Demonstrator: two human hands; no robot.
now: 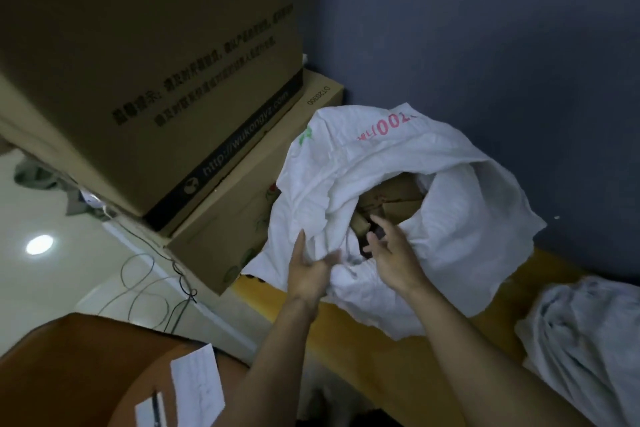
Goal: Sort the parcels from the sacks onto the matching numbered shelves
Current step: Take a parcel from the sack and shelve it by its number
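Reaching at the mouth of the white woven sack (381, 156): right hand (393, 255) fingers (388, 225) spread and loosely bent over the opening, nothing held. Left hand (306, 270) fingers (329, 258) motion-blurred against the near rim, can't tell if pinching cloth or just touching. Cardboard parcels (391, 198) down inside the sack, partly hidden by folded-in fabric; something dark just beside the right fingertips, unidentifiable. Sack slumped on the yellow bench (554, 270), leaning on stacked cardboard boxes (235, 211), second sack (588, 340) to the right. Likely risks: rim folding shut over the parcels on loss of left-hand support; catching cloth along with a parcel; dragging the sack off the bench edge with a hard pull. No shelf numbers in view.
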